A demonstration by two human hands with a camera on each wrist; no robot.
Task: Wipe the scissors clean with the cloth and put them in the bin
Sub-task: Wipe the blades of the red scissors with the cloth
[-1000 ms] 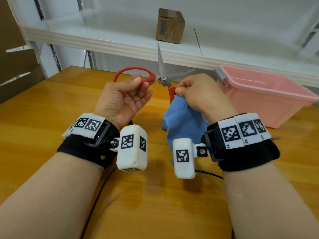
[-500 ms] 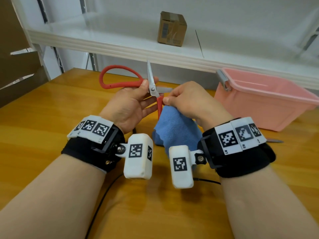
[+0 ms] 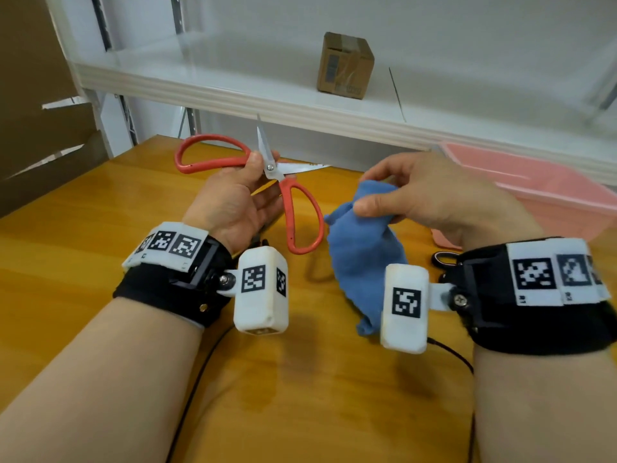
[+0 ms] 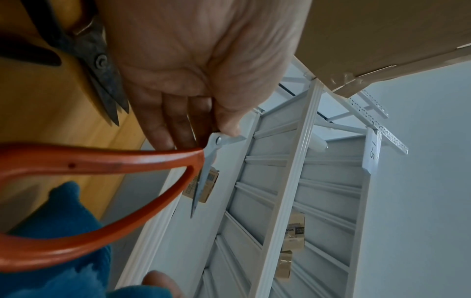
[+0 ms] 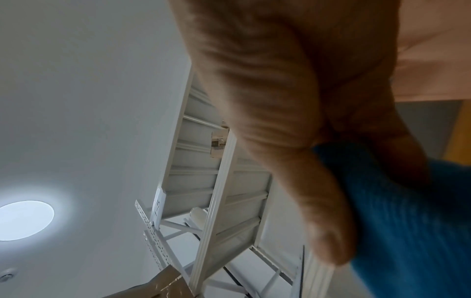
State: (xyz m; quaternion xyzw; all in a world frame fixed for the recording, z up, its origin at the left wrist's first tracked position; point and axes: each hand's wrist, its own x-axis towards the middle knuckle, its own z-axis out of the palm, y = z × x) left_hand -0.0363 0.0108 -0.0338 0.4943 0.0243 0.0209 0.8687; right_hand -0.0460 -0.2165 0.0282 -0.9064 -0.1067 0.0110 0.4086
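Red-handled scissors [image 3: 283, 192] are held up over the table with the blades spread wide, one pointing up and one pointing right. My left hand [image 3: 243, 195] pinches them at the pivot, thumb on top. The left wrist view shows the scissors [image 4: 107, 161] with fingers behind the pivot. A blue cloth [image 3: 360, 248] hangs from my right hand [image 3: 410, 198], thumb and fingers pinching its top, a short way right of the scissors and not touching them. The right wrist view shows the cloth [image 5: 407, 211] under the thumb. The pink bin [image 3: 547, 192] stands at the right.
A second dark pair of scissors [image 4: 99, 66] lies on the wooden table [image 3: 100, 248] under my left hand. A white shelf [image 3: 233, 85] with a cardboard box [image 3: 345, 66] runs behind the table. A small dark object [image 3: 444, 259] lies near the bin.
My right hand with the cloth has pulled away to the right, off the scissors. The scissors' lower red handle, earlier covered by the cloth, now hangs free.
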